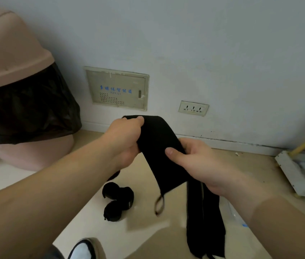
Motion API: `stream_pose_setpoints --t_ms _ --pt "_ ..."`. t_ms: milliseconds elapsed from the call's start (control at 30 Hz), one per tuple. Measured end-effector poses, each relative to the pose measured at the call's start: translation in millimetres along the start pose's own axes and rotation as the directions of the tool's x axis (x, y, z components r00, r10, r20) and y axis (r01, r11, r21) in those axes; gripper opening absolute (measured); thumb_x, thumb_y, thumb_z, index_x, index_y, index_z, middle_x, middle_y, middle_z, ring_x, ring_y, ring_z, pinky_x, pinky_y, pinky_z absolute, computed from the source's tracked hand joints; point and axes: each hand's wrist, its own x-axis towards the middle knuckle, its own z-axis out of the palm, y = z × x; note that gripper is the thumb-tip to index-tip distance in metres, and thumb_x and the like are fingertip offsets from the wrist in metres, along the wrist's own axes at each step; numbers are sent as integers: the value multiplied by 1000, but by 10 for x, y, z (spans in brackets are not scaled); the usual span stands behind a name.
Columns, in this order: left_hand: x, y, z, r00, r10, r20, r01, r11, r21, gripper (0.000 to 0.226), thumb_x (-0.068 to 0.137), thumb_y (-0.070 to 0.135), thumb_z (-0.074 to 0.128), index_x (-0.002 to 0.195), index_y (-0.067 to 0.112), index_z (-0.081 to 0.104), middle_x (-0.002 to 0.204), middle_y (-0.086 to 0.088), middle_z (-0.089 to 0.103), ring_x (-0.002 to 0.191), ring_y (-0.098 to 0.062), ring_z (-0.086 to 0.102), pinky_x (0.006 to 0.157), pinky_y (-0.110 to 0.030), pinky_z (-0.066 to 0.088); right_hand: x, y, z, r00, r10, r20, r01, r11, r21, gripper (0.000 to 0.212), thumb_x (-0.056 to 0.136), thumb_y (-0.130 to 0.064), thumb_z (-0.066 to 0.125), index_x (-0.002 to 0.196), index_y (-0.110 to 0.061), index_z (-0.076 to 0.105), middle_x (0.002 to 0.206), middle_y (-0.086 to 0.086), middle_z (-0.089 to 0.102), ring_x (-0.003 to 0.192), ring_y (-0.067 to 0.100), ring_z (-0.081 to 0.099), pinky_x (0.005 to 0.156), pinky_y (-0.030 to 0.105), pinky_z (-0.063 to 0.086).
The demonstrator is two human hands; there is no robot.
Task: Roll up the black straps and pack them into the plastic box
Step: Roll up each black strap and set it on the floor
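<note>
You are gripping the unrolled black strap (159, 135) just above the rolled straps (118, 199), left hand (127, 139) and right hand (194, 161) both curled round it, seemingly readying its end for tight winding.

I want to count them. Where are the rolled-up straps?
In the head view, the rolled straps lie on the floor, low centre, below the left hand.

Bare forearms (54, 184), white shoe (81, 249) w/ black trim, grey trouser hem (55, 253)
</note>
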Motion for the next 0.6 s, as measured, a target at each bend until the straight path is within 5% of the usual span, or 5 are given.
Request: stream_pose_setpoints --t_ms 167,333,433,533,600 --pt "-184 -196 82 959 -109 262 35 962 272 36 108 39 56 120 11 73 112 -14 80 107 -30 77 95 -45 61 62 -10 2 988 -36 -150 56 990 130 16 109 -29 57 110 -22 72 99 -1 82 97 20 79 93 48 62" --pt "-269 -356 119 876 -142 461 -156 821 549 24 110 30 53 123 20 71 110 -4 82 105 -22 78 89 -36 63 101 -1 -94 967 85 -239 -19 964 266 20 108 -31 56 109 -17 71 103 9 80 98 30 78 92 54 63" --pt "-244 -415 121 892 -31 450 -236 819 523 25 112 22 50 122 23 72 107 -3 82 96 -17 79 75 -24 59 74 -15 -146 972 131 -196 -62 945 322 23 109 -33 55 111 -17 71 104 11 80 97 31 79 88 52 64" --pt "-169 -411 123 927 59 371 -231 868 439 24 111 26 51 116 24 75 101 -12 81 83 -25 78 67 -34 57 26 -24 -203 990 85 -110 -52 960 273 22 108 -32 60 115 -17 73 103 9 81 94 29 80 82 45 64" --pt "-105 -393 108 935 87 345 -227 892 391 24 111 28 53 119 21 74 101 -12 82 87 -27 79 76 -40 63 -12 -22 -223 993 42 -109 -29 992 119 21 106 -34 62 114 -17 72 95 5 81 82 21 78 74 40 61"
